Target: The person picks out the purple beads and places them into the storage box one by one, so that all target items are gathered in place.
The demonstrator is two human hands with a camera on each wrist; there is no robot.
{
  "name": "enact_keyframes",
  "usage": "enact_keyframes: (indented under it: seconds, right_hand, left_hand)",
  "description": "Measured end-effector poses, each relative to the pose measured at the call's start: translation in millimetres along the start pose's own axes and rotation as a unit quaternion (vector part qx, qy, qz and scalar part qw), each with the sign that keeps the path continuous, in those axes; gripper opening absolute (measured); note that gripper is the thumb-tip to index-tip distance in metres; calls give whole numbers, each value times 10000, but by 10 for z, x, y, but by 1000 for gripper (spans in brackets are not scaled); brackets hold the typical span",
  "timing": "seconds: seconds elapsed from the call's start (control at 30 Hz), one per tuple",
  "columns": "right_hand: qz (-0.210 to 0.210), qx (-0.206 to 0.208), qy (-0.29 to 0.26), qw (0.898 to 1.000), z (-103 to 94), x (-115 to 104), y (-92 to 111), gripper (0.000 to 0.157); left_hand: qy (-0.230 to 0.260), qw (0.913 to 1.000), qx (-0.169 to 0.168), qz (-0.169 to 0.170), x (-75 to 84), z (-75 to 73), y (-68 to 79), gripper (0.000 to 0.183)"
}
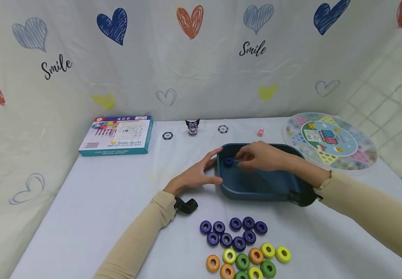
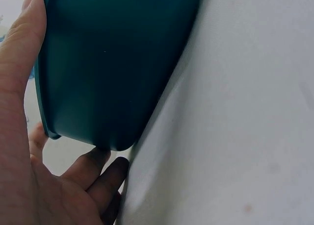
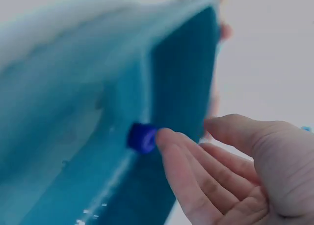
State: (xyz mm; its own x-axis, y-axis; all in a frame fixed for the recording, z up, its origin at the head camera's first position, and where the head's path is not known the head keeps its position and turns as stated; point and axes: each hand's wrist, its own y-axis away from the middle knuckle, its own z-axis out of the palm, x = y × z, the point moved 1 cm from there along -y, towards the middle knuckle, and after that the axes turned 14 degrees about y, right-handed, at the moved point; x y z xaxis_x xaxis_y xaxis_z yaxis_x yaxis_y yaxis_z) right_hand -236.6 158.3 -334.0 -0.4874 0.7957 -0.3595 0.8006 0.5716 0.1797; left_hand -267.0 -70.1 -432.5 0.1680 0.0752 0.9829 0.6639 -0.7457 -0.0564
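A dark blue-green tub (image 1: 256, 197) stands on the white tablecloth. My left hand (image 1: 195, 174) grips its left end, the thumb on the near side and the fingers round the far side; the left wrist view shows this hand (image 2: 64, 186) against the tub's wall (image 2: 113, 63). Inside the tub, at its left end, lies one purple ring bead (image 1: 228, 162). My right hand (image 1: 261, 155) reaches in over it. In the right wrist view a fingertip of that hand (image 3: 225, 181) is at the bead (image 3: 143, 138), while the thumb stays apart from it.
Several purple rings (image 1: 226, 240) lie in front of the tub, with orange (image 1: 255, 255), yellow (image 1: 282, 254) and green rings (image 1: 268, 268) nearer. A boxed game (image 1: 117, 135) sits back left, a round game board (image 1: 330, 141) back right. Small figures and chips line the back.
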Motion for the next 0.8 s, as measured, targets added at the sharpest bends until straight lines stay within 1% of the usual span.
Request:
enact_keyframes:
  seconds: [0.1,0.17,0.27,0.33,0.4,0.57,0.67,0.8]
  right_hand:
    - [-300,632,421,9967,34,-147,265,23]
    - [-400,951,549,9931,100,-228,449,15]
    - [-509,1055,423,9922,250,-330,696,8]
    - [-567,935,298,9936,373,-368,825,8]
    - [-533,676,192,9961,494,-379,916,11]
    - [-260,128,133,9995,749,-302,1010,21]
    - [-228,-19,-12,9997,848,-241,1039,26]
    - [-218,-201,-330,9990,897,-152,1099,28]
  left_hand:
    - [76,10000,-35,-42,95,-1,45,93]
    - [78,9999,-72,-9,171,4,72,94]
    - [6,9999,-128,3,252,7,94,94]
    - [-22,9999,-140,-7,262,-2,93,93]
    - [-19,9999,-121,-30,240,-19,83,93]
    - [-185,9998,57,48,69,-59,16,93]
    - [-222,9997,80,82,-3,-55,-15,92]
    - [-117,9999,67,98,-45,-35,-29,93]
